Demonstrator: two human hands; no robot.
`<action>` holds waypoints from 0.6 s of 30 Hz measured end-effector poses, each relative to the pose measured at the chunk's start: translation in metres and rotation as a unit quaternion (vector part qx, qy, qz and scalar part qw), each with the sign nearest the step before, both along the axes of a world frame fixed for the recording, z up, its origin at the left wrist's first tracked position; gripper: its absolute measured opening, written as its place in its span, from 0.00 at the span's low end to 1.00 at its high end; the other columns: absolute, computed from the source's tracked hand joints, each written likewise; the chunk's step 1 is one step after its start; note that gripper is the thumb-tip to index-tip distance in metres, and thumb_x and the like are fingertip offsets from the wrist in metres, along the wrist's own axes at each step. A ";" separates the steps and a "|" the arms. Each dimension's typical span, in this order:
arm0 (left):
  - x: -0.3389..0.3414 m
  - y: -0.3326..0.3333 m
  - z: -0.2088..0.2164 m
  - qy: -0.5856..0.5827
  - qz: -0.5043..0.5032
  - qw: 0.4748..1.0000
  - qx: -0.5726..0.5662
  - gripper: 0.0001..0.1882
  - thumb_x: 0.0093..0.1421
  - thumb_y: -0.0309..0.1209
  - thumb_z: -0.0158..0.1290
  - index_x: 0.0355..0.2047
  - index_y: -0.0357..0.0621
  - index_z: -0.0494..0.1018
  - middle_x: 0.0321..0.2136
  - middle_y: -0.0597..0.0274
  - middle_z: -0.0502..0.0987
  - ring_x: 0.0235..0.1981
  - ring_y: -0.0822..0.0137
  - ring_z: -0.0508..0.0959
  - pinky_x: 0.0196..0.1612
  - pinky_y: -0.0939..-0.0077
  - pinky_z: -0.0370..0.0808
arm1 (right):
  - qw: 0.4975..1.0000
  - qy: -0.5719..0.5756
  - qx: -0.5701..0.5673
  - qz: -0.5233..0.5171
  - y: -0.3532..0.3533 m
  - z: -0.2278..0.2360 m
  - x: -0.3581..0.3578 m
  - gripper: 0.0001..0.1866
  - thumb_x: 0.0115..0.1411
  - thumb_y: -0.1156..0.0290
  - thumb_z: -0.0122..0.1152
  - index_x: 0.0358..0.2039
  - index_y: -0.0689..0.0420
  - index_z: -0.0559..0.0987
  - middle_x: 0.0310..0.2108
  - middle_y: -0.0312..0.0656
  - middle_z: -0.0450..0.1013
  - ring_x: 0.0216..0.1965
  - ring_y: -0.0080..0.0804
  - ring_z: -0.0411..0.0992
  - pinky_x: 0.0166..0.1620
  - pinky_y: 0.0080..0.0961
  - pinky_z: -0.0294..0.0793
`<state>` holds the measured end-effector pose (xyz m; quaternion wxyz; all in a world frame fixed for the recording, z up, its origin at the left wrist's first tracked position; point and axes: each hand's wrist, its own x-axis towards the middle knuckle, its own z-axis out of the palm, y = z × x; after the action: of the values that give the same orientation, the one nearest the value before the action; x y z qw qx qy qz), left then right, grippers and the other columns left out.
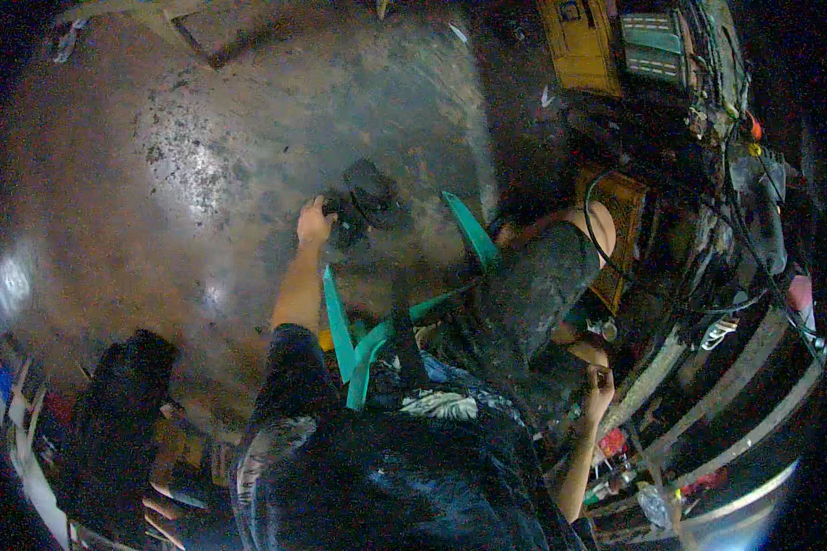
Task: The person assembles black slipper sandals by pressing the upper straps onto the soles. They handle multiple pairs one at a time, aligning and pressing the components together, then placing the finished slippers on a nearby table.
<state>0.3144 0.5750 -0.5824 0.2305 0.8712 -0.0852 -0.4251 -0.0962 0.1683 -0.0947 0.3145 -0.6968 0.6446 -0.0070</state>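
Stretched forward over the floor, my left hand (313,223) has its fingers bent around the edge of a small dark object (344,222), whose kind I cannot make out. Just beyond it lies a larger black object (369,184), also too dark to name. My right hand (599,393) is at my right side beside my leg, its fingers curled together; what they hold, if anything, is too small to tell. Between my arms and around my legs are flat teal-green pieces, one at the left (336,317) and one further forward (470,230).
The brown floor (83,184) is stained and shiny in patches. At the right are a yellow-brown panel (583,46), a green slatted crate (652,46), black cables (735,211) and curved wooden slats (735,376). A dark bulky shape (124,395) stands at lower left.
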 end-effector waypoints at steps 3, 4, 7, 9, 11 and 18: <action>0.042 -0.024 -0.012 0.054 -0.098 0.991 -0.070 0.28 0.57 0.36 0.67 0.59 0.50 0.75 0.65 0.47 0.70 0.65 0.40 0.68 0.63 0.51 0.73 | 0.999 0.039 -0.022 0.022 0.007 0.001 0.016 0.09 0.67 0.67 0.68 0.39 0.60 0.81 0.36 0.34 0.78 0.39 0.23 0.71 0.46 0.25 0.70; 0.052 -0.034 -0.011 0.065 -0.148 0.985 -0.055 0.28 0.57 0.36 0.68 0.58 0.49 0.75 0.66 0.46 0.69 0.66 0.40 0.68 0.63 0.50 0.73 | 0.999 0.041 -0.025 0.025 0.008 -0.002 0.019 0.09 0.67 0.68 0.68 0.39 0.60 0.81 0.36 0.34 0.78 0.39 0.23 0.72 0.46 0.25 0.70; 0.080 -0.082 -0.009 -0.058 -0.344 0.934 -0.075 0.27 0.56 0.33 0.69 0.56 0.48 0.78 0.69 0.44 0.64 0.69 0.39 0.65 0.63 0.50 0.74 | 0.999 0.003 -0.048 0.016 0.007 -0.011 0.019 0.11 0.66 0.67 0.69 0.41 0.62 0.81 0.36 0.35 0.78 0.39 0.24 0.72 0.46 0.25 0.71; 0.081 -0.114 -0.007 -0.066 -0.417 0.906 0.012 0.26 0.55 0.32 0.69 0.55 0.47 0.79 0.76 0.49 0.49 0.74 0.38 0.55 0.66 0.51 0.72 | 0.997 0.005 -0.072 0.013 0.004 -0.015 0.015 0.13 0.65 0.66 0.70 0.41 0.63 0.81 0.35 0.36 0.78 0.38 0.24 0.72 0.46 0.25 0.72; 0.080 -0.133 -0.008 0.002 -0.306 0.951 0.052 0.28 0.54 0.33 0.70 0.56 0.50 0.78 0.73 0.48 0.55 0.65 0.38 0.68 0.63 0.48 0.75 | 0.993 0.056 -0.102 0.032 0.003 -0.012 0.010 0.15 0.64 0.64 0.71 0.40 0.64 0.81 0.34 0.37 0.79 0.37 0.25 0.72 0.45 0.25 0.72; 0.055 -0.093 0.008 0.009 -0.334 0.942 0.022 0.39 0.47 0.50 0.75 0.60 0.57 0.78 0.56 0.51 0.80 0.59 0.48 0.78 0.60 0.51 0.76 | 0.990 0.100 -0.101 0.015 0.023 0.010 -0.014 0.14 0.63 0.63 0.70 0.37 0.61 0.80 0.31 0.44 0.78 0.33 0.35 0.73 0.43 0.32 0.73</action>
<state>0.3692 0.4816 -0.5739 0.0572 0.7936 -0.3594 -0.4876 -0.1099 0.1915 -0.0849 0.1765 -0.7317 0.6583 0.0018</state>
